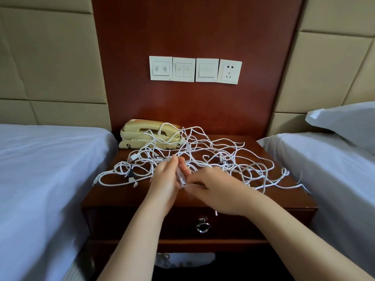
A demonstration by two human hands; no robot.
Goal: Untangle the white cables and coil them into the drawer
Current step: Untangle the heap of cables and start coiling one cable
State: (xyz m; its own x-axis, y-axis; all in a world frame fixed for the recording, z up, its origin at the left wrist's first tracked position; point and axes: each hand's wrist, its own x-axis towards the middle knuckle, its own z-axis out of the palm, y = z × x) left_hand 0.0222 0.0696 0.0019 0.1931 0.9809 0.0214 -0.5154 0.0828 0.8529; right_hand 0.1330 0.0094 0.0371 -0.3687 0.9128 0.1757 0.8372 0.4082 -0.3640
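A tangle of white cables (213, 157) sprawls over the top of the dark wooden nightstand (125, 197), with some strands draped over the phone. My left hand (166, 179) holds up a bunch of strands at the front middle of the pile, fingers curled round them. My right hand (215, 189) sits just right of it and pinches a blurred strand that runs between the two hands. The drawer (243, 224), with a metal ring pull (203, 227), is closed below the tabletop.
A beige telephone (142, 134) stands at the back left of the nightstand. White beds flank it: left bed (40, 169), right bed (334, 169) with a pillow (349, 122). Wall switches and a socket (195, 70) sit on the wooden panel behind.
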